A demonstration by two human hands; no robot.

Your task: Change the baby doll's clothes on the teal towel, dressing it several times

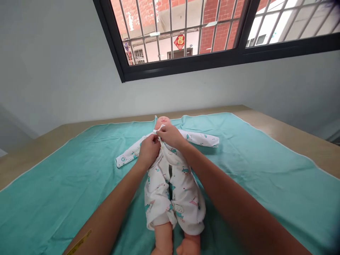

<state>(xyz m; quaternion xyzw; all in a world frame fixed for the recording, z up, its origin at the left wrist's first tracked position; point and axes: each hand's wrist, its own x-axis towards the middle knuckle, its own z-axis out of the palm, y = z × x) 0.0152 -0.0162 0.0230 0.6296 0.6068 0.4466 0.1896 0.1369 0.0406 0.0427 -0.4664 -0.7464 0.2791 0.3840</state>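
Observation:
A baby doll (163, 120) lies on its back, its head toward the wall and its bare feet toward me. It wears a white printed baby romper (183, 177) whose long sleeves spread out to both sides. My left hand (150, 150) is closed on the romper's front edge at the chest, fingers pinched together. Just above it, my right hand (171, 135) pinches the cloth near the collar, below the doll's chin. The fingertips of both hands nearly meet, and any fastener between them is hidden.
A teal cloth (79, 184) with a pale edge lies under the doll, lightly wrinkled. It covers most of a wooden table (265, 129), whose far side stands against a white wall (66, 71). Above is a dark-framed window (183, 69) with metal bars.

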